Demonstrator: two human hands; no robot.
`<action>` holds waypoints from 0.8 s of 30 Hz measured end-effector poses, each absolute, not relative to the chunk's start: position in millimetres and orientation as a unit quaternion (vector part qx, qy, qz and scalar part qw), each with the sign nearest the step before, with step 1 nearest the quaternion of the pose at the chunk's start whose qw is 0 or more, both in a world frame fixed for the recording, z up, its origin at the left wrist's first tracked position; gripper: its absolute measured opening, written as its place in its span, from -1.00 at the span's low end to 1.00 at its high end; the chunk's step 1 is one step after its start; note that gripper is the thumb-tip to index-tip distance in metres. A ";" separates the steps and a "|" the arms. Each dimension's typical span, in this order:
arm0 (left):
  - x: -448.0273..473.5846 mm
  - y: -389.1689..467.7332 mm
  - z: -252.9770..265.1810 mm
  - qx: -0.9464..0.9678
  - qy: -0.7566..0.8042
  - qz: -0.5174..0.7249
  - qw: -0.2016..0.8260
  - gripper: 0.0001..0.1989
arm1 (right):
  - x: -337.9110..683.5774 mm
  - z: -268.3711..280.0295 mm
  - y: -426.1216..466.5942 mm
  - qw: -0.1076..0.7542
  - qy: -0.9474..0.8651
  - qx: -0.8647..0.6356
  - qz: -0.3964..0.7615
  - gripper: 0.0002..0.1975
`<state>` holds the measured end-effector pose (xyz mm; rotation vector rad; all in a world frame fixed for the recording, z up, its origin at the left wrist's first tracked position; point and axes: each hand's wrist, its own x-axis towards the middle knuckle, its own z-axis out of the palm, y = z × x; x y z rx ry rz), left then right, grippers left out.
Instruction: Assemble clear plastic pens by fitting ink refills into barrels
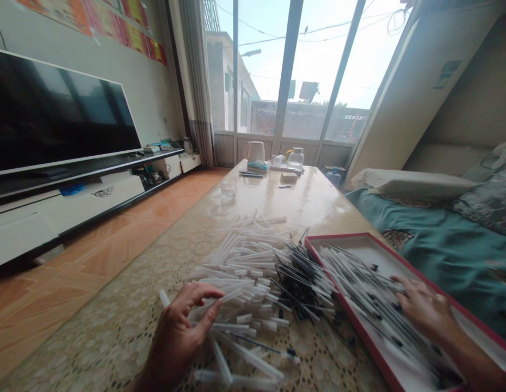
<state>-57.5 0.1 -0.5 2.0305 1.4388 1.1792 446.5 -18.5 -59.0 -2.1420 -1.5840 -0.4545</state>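
My left hand (190,321) is low over a heap of translucent white plastic tubes (245,272), its thumb and index finger curved with a small gap between the tips. A tube end (164,296) shows beyond its knuckles; whether the hidden fingers touch it I cannot tell. My right hand (424,305), slightly blurred, reaches into a red-rimmed shallow box (359,329), fingers spread over long thin tubes with black parts (371,294). Between heap and box lies a bundle of thin black rods (300,277). One dark rod with a black collar (291,352) rests near my left hand.
The long table (114,326) has a patterned cover. A drinking glass (227,188), a small box (289,177), a glass jug (296,157) and a kettle (255,151) stand farther back. A teal-covered seat (436,234) borders the right side; a television (61,114) is left.
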 end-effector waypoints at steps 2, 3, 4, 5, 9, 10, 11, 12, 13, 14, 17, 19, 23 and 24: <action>-56.8 0.1 0.0 0.725 0.513 0.418 0.193 -0.88 | 432.8 -55.4 -12.5 0.212 -0.592 -0.769 -0.116 -0.69; -56.4 0.1 0.5 0.725 0.513 0.418 0.194 -0.89 | 425.0 -53.5 -10.6 0.211 -0.602 -0.765 -0.090 -0.71; -56.0 0.2 1.0 0.725 0.512 0.418 0.196 -0.89 | 416.9 -51.1 -9.4 0.212 -0.609 -0.761 -0.070 -0.72; -55.8 0.4 1.5 0.724 0.512 0.418 0.197 -0.89 | 408.9 -47.9 -9.0 0.215 -0.613 -0.758 -0.056 -0.72; -56.3 -0.2 1.4 0.723 0.516 0.416 0.196 -0.90 | 377.9 -23.3 -12.3 0.229 -0.614 -0.753 -0.057 -0.76; -56.5 -0.8 1.2 0.723 0.516 0.417 0.193 -0.90 | 369.5 -14.5 -14.0 0.242 -0.606 -0.754 -0.084 -0.76; -56.5 -1.5 1.1 0.725 0.513 0.419 0.190 -0.90 | 360.0 -5.2 -16.0 0.256 -0.596 -0.753 -0.113 -0.75; -56.2 -2.3 1.1 0.729 0.507 0.421 0.186 -0.90 | 349.2 4.0 -18.2 0.274 -0.586 -0.749 -0.141 -0.74; -55.5 -3.2 1.2 0.734 0.499 0.423 0.183 -0.90 | 336.9 12.7 -20.7 0.293 -0.591 -0.736 -0.151 -0.74; -54.4 -4.2 1.5 0.739 0.490 0.425 0.180 -0.90 | 323.4 20.3 -23.5 0.313 -0.599 -0.722 -0.148 -0.74; -50.0 -7.8 2.4 0.759 0.456 0.430 0.177 -0.83 | 279.1 34.2 -33.6 0.365 -0.677 -0.638 -0.020 -0.80; -47.6 -10.2 2.6 0.775 0.431 0.427 0.178 -0.72 | 252.6 35.9 -41.1 0.369 -0.706 -0.601 0.068 -0.85; -46.8 -13.7 2.5 0.799 0.399 0.412 0.180 -0.58 | 221.1 29.1 -52.8 0.326 -0.746 -0.544 0.206 -0.86; -47.3 -14.1 2.4 0.802 0.396 0.410 0.181 -0.61 | 217.4 26.8 -54.4 0.323 -0.747 -0.537 0.222 -0.87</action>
